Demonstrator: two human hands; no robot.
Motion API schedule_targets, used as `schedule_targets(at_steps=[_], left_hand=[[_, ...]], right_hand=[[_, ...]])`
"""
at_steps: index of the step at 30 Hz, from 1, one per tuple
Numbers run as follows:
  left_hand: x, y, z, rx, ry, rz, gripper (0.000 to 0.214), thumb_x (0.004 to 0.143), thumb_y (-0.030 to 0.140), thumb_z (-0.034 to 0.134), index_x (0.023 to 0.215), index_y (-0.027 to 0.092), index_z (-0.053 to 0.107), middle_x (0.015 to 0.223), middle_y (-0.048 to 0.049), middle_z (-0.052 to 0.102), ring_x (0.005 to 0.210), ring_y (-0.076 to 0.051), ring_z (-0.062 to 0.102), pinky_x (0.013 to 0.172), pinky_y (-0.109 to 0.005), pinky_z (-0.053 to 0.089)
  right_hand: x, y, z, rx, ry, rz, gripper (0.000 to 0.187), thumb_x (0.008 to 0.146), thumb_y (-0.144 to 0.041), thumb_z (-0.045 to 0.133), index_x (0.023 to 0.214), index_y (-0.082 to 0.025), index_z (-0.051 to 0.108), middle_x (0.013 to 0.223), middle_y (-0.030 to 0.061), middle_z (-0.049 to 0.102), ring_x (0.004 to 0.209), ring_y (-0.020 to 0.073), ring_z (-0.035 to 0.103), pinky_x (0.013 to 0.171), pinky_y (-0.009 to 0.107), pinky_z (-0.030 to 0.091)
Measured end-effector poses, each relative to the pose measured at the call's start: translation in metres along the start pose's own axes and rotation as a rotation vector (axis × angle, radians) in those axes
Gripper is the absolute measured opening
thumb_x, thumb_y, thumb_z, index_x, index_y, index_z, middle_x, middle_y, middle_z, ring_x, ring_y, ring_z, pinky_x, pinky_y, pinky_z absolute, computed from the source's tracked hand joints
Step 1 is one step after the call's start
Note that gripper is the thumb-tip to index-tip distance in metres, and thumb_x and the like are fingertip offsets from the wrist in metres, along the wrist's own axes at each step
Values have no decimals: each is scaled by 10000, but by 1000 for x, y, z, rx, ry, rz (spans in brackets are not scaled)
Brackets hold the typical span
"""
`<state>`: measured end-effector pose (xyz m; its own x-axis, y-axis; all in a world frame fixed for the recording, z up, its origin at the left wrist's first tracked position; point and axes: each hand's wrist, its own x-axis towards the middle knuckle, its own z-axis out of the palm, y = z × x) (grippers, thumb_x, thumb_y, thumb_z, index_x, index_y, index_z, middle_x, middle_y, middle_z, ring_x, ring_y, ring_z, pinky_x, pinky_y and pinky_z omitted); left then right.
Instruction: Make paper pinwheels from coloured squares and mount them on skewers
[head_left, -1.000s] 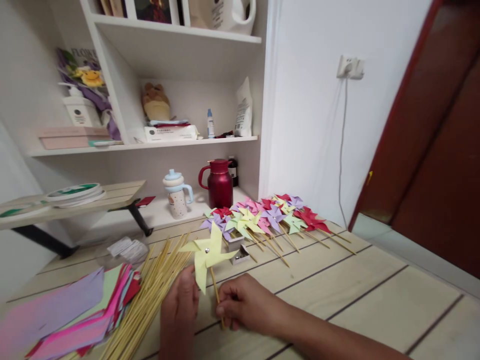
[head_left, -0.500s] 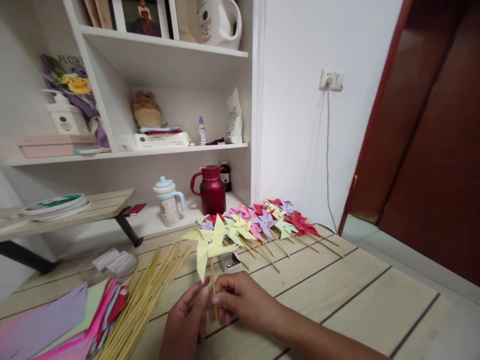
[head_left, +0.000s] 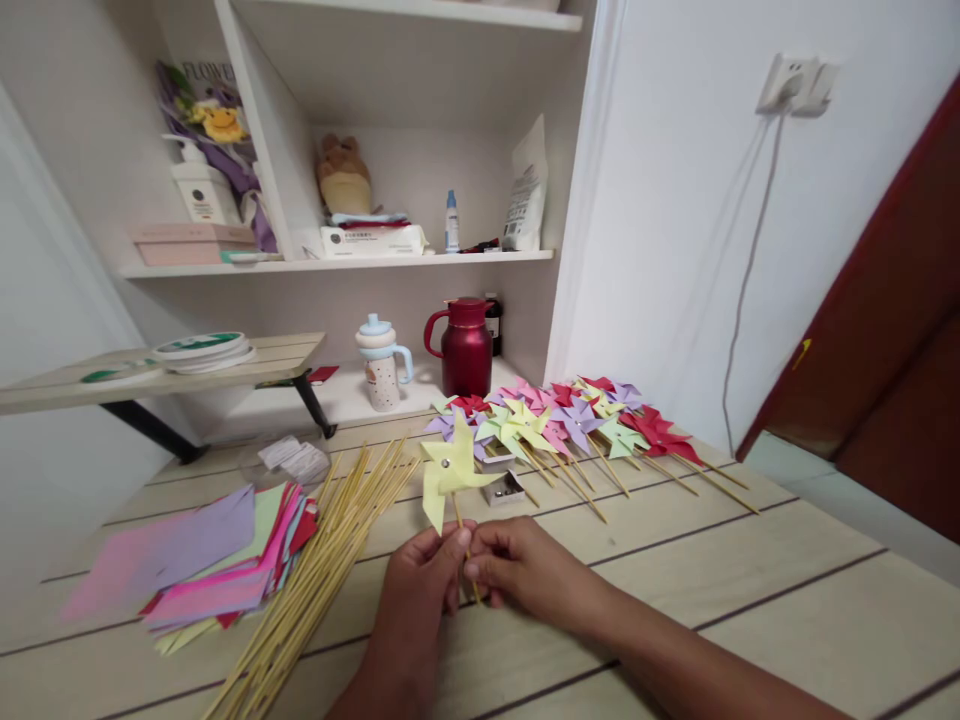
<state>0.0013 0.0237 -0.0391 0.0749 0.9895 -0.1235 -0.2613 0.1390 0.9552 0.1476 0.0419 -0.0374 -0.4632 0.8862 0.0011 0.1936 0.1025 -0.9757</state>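
Note:
A pale yellow paper pinwheel [head_left: 453,466] on a thin wooden stick stands nearly upright before me. My left hand [head_left: 429,572] is closed, thumb and fingertips pinching the stick below the paper blades. Just to its right, my right hand [head_left: 525,572] also grips the stick, lower down, with curled fingers. The stick's lower end pokes out beneath the fingers. Behind the pinwheel lies a small open box [head_left: 517,497] with tiny metal pieces inside.
Several finished pinwheels [head_left: 576,424] lie at the back right. Left of my hands are a bundle of wooden sticks [head_left: 330,560] and a stack of coloured paper [head_left: 217,560]. A red jug [head_left: 466,350] and a lidded cup [head_left: 381,375] stand behind, beside a low raised stand [head_left: 289,350].
The view has swung left and down, so everything sits differently in the picture. My left fingers have come up against the stick, and the pinwheel's blades have turned slightly.

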Motion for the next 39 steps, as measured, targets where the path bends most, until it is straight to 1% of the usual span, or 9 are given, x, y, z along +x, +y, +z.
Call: schedule_targets(at_steps=[7, 13, 17, 20, 24, 26, 30, 34, 39], left_hand=[[-4, 0, 0, -51, 122, 26, 373, 659, 482, 777, 611, 145, 625, 458, 69, 416, 456, -63, 315, 456, -206, 261], [-2, 2, -2, -105, 248, 8, 379, 615, 446, 811, 781, 124, 697, 458, 94, 398, 442, -53, 298, 444, -199, 244], [-1, 3, -3, -86, 236, 6, 375, 623, 470, 803, 724, 135, 669, 445, 91, 408, 444, -58, 317, 461, -205, 265], [-3, 4, -3, -66, 200, 5, 399, 619, 502, 794, 687, 138, 646, 453, 81, 420, 457, -67, 330, 473, -214, 281], [0, 3, -5, 4, 180, 12, 464, 654, 569, 752, 785, 131, 678, 472, 70, 428, 472, -80, 350, 468, -214, 279], [4, 2, -7, -12, 111, 45, 451, 692, 576, 726, 817, 146, 673, 493, 68, 436, 474, -80, 339, 464, -211, 283], [12, 0, -12, -136, 104, 79, 517, 747, 582, 674, 1063, 172, 659, 567, 66, 464, 514, -95, 381, 489, -210, 344], [18, -4, -16, 116, 167, 155, 602, 696, 621, 685, 1053, 136, 677, 520, 68, 451, 493, -103, 382, 473, -218, 331], [22, -2, -10, 354, 130, 92, 773, 551, 733, 688, 995, 100, 685, 476, 84, 407, 437, -106, 347, 423, -232, 267]], right_hand=[[-2, 3, 1, -80, 60, -45, 242, 880, -381, 569, 760, -174, 605, 651, -2, 595, 597, 135, 558, 587, 235, 435], [-3, -1, 4, -34, 45, -7, 282, 908, -393, 514, 754, -173, 600, 632, -3, 601, 599, 141, 588, 586, 237, 423], [-2, 1, 7, -19, 86, 11, 91, 752, -238, 662, 709, -166, 626, 594, -24, 592, 557, 120, 525, 552, 222, 389], [-1, 2, 11, -32, 168, 49, 73, 698, -179, 669, 645, -166, 620, 522, -42, 566, 489, 102, 470, 515, 219, 360], [1, -3, 12, 70, 209, 60, 61, 681, -167, 655, 637, -163, 614, 506, -45, 556, 470, 98, 487, 492, 210, 365], [3, -6, 8, 124, 242, 52, 66, 672, -165, 662, 637, -163, 606, 499, -54, 541, 459, 95, 501, 481, 204, 378], [3, -16, -11, 101, 346, -15, 56, 685, -156, 663, 639, -152, 631, 538, -41, 577, 449, 88, 509, 458, 195, 382], [-3, -30, -30, 78, 404, -49, 89, 704, -136, 649, 622, -162, 627, 571, -37, 599, 445, 80, 513, 461, 188, 393], [-9, -38, -38, -1, 453, -79, 115, 705, -109, 651, 608, -171, 642, 548, -43, 584, 449, 84, 524, 462, 186, 382]])
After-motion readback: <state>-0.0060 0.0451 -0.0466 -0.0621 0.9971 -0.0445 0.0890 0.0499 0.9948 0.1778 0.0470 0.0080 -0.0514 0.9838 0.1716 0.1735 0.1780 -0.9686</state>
